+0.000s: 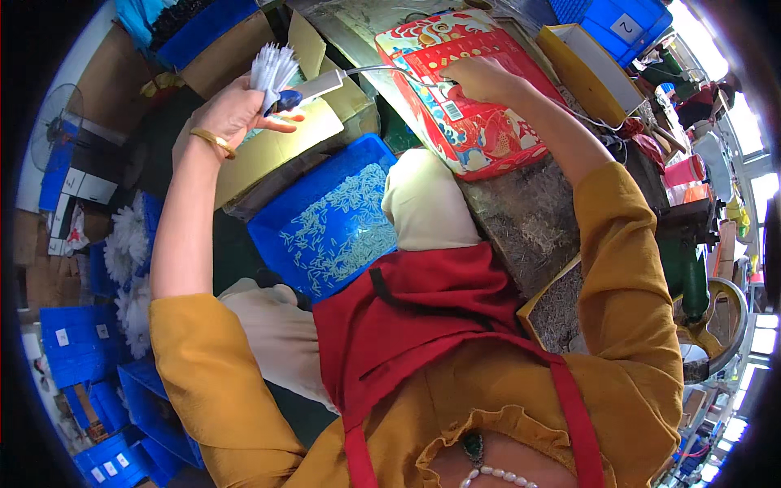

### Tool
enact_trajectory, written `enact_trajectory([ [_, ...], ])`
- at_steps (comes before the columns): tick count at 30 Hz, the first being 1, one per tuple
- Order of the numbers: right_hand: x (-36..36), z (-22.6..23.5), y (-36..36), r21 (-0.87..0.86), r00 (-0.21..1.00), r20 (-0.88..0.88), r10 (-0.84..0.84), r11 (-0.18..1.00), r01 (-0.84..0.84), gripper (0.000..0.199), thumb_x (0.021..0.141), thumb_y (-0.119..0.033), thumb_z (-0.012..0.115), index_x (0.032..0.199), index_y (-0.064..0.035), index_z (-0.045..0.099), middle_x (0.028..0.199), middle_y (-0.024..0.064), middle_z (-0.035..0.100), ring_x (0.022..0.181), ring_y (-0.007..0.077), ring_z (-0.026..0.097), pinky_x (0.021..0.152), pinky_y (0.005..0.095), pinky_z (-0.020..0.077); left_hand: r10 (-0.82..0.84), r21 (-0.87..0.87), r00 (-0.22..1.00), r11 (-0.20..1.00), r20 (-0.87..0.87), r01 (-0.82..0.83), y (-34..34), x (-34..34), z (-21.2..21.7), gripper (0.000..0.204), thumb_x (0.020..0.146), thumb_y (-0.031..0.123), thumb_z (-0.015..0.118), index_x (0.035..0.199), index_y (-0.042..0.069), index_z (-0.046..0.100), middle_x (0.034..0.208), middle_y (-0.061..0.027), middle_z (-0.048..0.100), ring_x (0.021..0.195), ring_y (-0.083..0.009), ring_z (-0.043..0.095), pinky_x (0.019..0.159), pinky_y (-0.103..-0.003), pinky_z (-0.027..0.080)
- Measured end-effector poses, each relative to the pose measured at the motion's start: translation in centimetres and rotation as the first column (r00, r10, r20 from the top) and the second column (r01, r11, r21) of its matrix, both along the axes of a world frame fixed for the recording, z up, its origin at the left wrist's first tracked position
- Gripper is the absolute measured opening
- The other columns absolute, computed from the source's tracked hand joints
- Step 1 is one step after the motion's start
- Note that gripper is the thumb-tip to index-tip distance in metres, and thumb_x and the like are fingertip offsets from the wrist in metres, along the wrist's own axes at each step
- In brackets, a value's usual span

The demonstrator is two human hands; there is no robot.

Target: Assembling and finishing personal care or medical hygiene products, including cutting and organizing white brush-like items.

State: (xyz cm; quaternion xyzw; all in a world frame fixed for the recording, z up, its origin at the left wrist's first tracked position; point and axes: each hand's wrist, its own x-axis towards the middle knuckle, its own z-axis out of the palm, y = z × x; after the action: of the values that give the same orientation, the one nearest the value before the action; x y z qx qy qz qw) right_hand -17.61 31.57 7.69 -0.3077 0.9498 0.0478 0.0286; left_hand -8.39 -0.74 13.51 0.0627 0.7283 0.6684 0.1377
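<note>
My left hand (230, 114), raised at the upper left, is closed around a bundle of thin white strips (274, 69) with a dark blue part beneath it. Beside its fingers a white bar (322, 86) leads into a thin curved cable (386, 68). That cable runs over to my right hand (482, 79), whose fingers are curled above a red patterned flat box (488, 134). What lies in those fingertips is too small to make out. Below, between my knees, a blue bin (264, 218) holds many small pale green pieces (346, 215).
Open cardboard boxes (281, 154) stand behind the blue bin. A worn workbench (529, 236) strewn with fine metal-like bits runs along my right. On it are a yellow box (582, 69) and a blue crate (626, 28). More blue bins (77, 346) and a fan (55, 126) line the left.
</note>
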Motion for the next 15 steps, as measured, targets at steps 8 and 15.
enact_trajectory([
  [8,-0.2,-1.1,0.6,0.032,0.989,-0.136,0.051,0.998,-0.047,0.032,0.071,-0.012,0.053,0.103,-0.0101,0.05,0.099,0.0106,0.052,0.089,0.0265,0.052,0.071,0.0402,0.0437,0.061,0.058,0.994,0.996,0.095,-0.067,3.1,1.1,-0.4,0.023,0.079,0.012,0.044,0.092,-0.005,0.05,0.082,-0.0149,0.056,0.069,-0.0234,0.059,0.047,-0.027,0.05],
  [15,0.2,-1.2,1.3,-0.031,0.996,-0.085,-0.006,1.0,0.003,0.052,0.07,-0.008,0.052,0.119,-0.0071,0.034,0.119,0.0149,0.038,0.096,0.0294,0.049,0.076,0.0382,0.0421,0.019,0.349,0.984,0.934,0.174,-0.079,2.5,3.0,-1.5,0.02,0.078,0.01,0.044,0.093,-0.003,0.05,0.086,-0.0135,0.054,0.078,-0.0249,0.057,0.065,-0.04,0.051],
])
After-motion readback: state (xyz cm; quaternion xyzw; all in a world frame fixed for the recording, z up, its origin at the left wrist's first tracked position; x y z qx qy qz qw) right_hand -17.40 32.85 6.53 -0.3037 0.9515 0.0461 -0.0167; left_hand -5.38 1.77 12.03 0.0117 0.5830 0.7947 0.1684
